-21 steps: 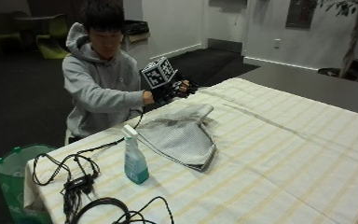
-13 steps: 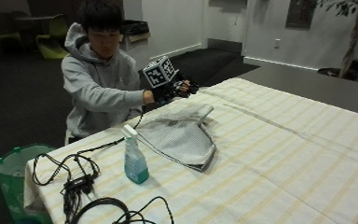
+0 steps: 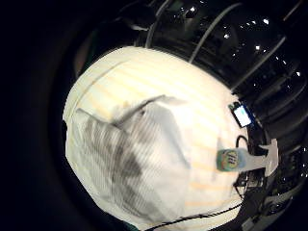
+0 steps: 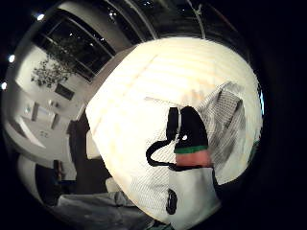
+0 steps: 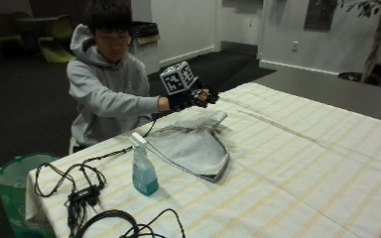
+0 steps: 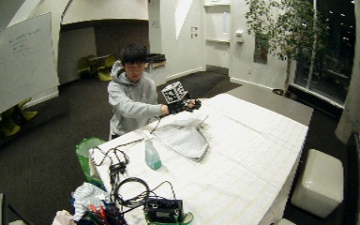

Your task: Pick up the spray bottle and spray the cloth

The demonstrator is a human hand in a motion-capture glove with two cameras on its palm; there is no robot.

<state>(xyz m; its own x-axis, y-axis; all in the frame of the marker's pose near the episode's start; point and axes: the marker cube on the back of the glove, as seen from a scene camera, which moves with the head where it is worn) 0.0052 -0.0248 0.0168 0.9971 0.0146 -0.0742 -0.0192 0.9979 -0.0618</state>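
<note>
Our gloved right hand [image 5: 197,97] hovers above the checked cloth [image 5: 192,144], fingers loosely curled and holding nothing — we judge the reach not yet begun. The spray bottle [image 5: 142,166] stands upright on the striped tablecloth [image 5: 296,163], at about eight o'clock from the cloth — just beside it.

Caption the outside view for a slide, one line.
Gloved right hand raised above the grey cloth; the spray bottle stands untouched on the striped tablecloth.
</note>
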